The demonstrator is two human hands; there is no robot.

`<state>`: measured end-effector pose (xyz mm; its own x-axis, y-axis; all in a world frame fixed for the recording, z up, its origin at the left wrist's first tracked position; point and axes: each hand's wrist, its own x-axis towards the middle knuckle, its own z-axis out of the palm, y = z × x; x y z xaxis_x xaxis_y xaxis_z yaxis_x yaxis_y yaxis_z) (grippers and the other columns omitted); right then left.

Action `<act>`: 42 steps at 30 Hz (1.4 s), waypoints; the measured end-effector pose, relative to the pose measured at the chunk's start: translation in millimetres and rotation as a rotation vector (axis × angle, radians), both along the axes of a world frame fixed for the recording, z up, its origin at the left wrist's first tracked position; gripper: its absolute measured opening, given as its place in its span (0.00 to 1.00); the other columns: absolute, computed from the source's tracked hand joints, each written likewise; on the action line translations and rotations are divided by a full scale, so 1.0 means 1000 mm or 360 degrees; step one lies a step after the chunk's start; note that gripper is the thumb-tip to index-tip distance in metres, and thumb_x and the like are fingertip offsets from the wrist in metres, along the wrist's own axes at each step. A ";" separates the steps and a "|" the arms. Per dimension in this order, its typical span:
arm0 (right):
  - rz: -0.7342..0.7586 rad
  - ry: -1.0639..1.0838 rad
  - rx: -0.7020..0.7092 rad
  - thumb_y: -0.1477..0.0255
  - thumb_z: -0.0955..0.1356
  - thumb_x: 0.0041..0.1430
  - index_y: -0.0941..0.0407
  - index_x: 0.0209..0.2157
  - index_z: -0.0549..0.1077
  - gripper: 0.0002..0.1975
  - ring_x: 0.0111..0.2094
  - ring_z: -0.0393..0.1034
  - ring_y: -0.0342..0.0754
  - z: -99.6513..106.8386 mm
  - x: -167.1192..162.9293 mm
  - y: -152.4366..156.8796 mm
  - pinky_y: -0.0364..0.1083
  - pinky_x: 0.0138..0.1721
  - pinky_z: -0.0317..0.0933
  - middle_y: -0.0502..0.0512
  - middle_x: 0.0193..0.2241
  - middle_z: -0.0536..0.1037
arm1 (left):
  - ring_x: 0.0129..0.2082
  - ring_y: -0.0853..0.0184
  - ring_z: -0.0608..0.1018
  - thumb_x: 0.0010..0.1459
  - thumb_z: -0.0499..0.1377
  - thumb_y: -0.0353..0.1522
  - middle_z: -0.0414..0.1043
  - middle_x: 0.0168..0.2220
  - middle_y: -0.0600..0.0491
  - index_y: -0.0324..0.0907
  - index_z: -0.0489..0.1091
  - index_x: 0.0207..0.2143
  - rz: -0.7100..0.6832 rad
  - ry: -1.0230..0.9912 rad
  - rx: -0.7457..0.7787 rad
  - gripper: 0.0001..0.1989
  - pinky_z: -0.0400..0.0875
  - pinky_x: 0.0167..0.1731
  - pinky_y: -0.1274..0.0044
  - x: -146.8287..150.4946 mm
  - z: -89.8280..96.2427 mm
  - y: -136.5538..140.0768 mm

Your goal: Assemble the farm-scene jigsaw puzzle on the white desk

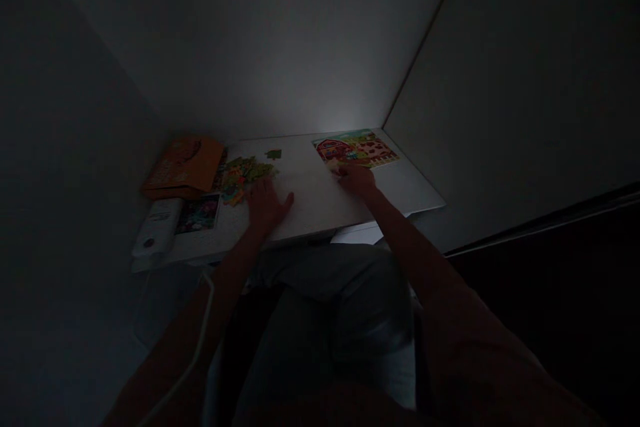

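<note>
A partly assembled jigsaw puzzle (383, 147) with a red barn and a fence lies at the back right of the white table. At its lower left edge, my right hand (357, 180) has its fingers closed on a pale puzzle piece (333, 165). My left hand (266, 205) rests palm down on the table, fingers spread, beside a heap of loose puzzle pieces (247, 170). Its fingertips reach the heap's right side. One green puzzle piece (273, 154) lies apart, behind the heap. The scene is very dim.
An orange bag (187, 163) is at the table's back left. In front of it are a white box-like device (159, 227) and a dark floral picture card (199, 213). A white cable (204, 327) hangs by my left forearm. Walls (300, 80) close off the back and right.
</note>
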<state>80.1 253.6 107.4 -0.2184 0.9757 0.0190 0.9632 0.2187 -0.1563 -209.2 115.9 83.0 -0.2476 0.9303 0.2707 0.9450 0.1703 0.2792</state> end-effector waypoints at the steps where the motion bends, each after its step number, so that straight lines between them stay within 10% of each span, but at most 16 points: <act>1: 0.0020 -0.0062 -0.0022 0.58 0.72 0.77 0.47 0.62 0.87 0.20 0.63 0.82 0.64 0.006 0.002 -0.005 0.56 0.61 0.74 0.61 0.64 0.87 | 0.76 0.33 0.70 0.75 0.58 0.53 0.68 0.75 0.26 0.34 0.60 0.79 -0.0040 0.0008 0.0002 0.43 0.62 0.76 0.46 0.001 0.002 -0.001; 10: 0.0071 -0.0208 0.0195 0.58 0.61 0.86 0.52 0.72 0.81 0.28 0.66 0.80 0.66 0.037 0.015 -0.013 0.57 0.63 0.73 0.69 0.68 0.84 | 0.80 0.37 0.65 0.75 0.58 0.57 0.64 0.78 0.27 0.36 0.57 0.81 -0.0251 -0.0072 0.0102 0.46 0.59 0.79 0.48 0.000 0.004 -0.004; 26: -0.0223 0.0110 0.0422 0.62 0.61 0.85 0.56 0.59 0.86 0.24 0.53 0.84 0.62 0.070 0.061 0.014 0.53 0.52 0.72 0.69 0.56 0.89 | 0.83 0.37 0.62 0.72 0.62 0.59 0.59 0.83 0.29 0.37 0.54 0.83 -0.0367 -0.0122 0.0087 0.52 0.58 0.82 0.48 -0.004 -0.006 0.001; 34: 0.0332 0.0208 0.0509 0.61 0.65 0.81 0.55 0.52 0.88 0.21 0.47 0.85 0.61 0.112 0.061 0.012 0.54 0.51 0.73 0.66 0.48 0.91 | 0.82 0.37 0.64 0.71 0.64 0.59 0.59 0.82 0.28 0.36 0.53 0.84 -0.0381 -0.0119 0.0071 0.54 0.58 0.82 0.49 -0.006 -0.010 0.002; 42: 0.0736 0.0443 0.0203 0.55 0.67 0.83 0.53 0.51 0.89 0.22 0.46 0.86 0.56 0.108 -0.027 -0.003 0.49 0.49 0.72 0.60 0.45 0.92 | 0.83 0.38 0.62 0.71 0.64 0.59 0.59 0.83 0.30 0.37 0.51 0.85 -0.0356 -0.0091 -0.0015 0.55 0.58 0.81 0.50 -0.006 -0.008 0.003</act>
<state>53.0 250.3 214.9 -0.5934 0.7655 0.2489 0.6883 0.6429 -0.3362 -215.3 118.5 75.4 -0.0496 0.9662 0.2529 0.9423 -0.0387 0.3327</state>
